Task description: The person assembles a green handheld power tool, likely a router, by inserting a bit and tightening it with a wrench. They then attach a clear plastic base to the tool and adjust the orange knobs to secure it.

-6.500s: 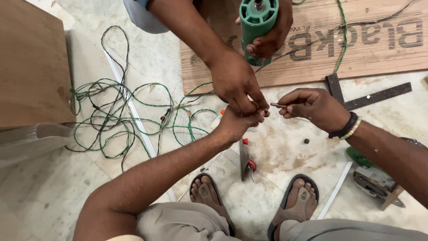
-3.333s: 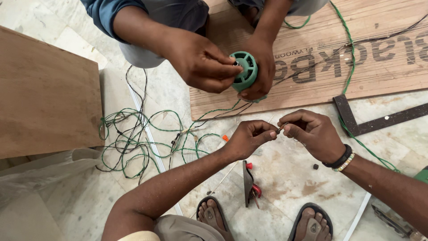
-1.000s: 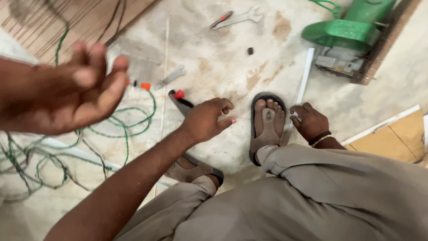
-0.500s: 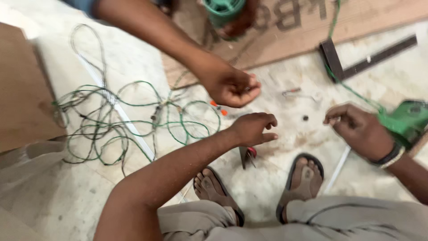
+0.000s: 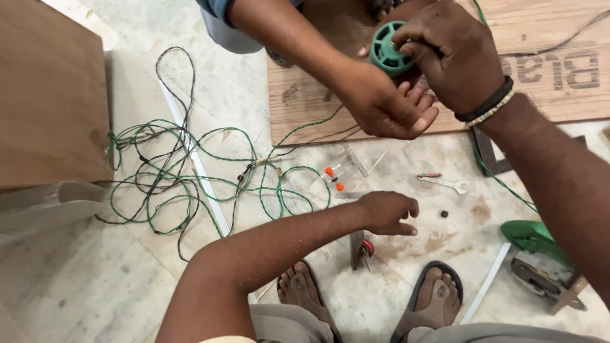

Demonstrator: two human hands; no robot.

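Your right hand [image 5: 454, 54] has risen to grip the green spool [image 5: 389, 47] beside a co-worker's hand [image 5: 387, 108], left hand [image 5: 387, 213] loosely curled, empty; tangled green wire [image 5: 210, 184] on the floor may snag.

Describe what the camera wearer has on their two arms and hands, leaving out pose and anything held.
Both arms are bare, with no sleeves or gloves in view. The left hand and its forearm carry nothing: no ring, watch or band shows. The right hand has two bands at the wrist: a plain black wristband and, next to it, a thin beaded bracelet of pale beads.
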